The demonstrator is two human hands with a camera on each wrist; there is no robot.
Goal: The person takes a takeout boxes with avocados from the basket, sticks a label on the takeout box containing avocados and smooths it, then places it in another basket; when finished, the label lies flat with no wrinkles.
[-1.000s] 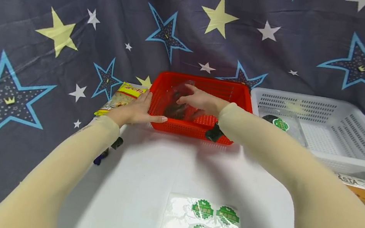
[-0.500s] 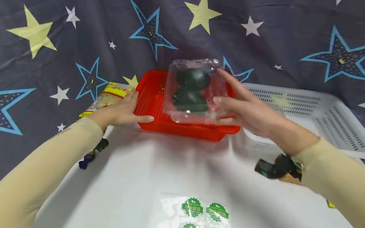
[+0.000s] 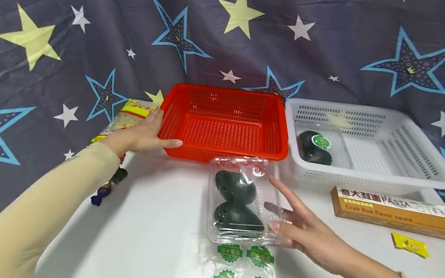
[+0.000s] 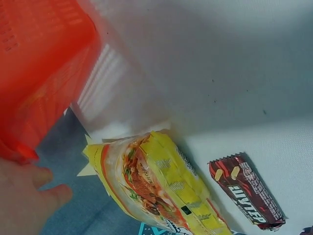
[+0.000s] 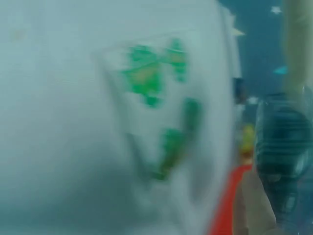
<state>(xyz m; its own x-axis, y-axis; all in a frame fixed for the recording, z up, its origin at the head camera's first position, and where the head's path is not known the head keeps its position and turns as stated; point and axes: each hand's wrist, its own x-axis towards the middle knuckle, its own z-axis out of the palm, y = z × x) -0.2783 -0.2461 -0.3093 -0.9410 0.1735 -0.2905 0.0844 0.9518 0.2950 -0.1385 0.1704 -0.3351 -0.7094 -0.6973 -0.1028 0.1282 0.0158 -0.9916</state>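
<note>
My right hand [image 3: 315, 240] holds a clear plastic clamshell box [image 3: 259, 194] by its right side, thumb in front. Inside the box sit two dark green, avocado-like fruits [image 3: 234, 187]. The box is over the table, its lower edge overlapping a sheet of green round stickers [image 3: 197, 268] in the head view. My left hand [image 3: 137, 135], fingers straight, rests at the left rim of the red basket [image 3: 221, 150]. In the right wrist view the box [image 5: 286, 142] is blurred, with fingers [image 5: 254, 205] against it.
Right of the red basket stands a white basket [image 3: 375, 175] with a stickered box [image 3: 342, 151] inside. A pasta box [image 3: 404, 216] and a yellow packet [image 3: 410, 245] lie at the right. A yellow noodle bag [image 4: 161, 186] and a wrapped bar [image 4: 247, 192] lie at the left.
My right hand has lifted the clamshell box out of the red basket and brought it nearer, above the sticker sheet. My left hand has stayed at the basket's rim.
</note>
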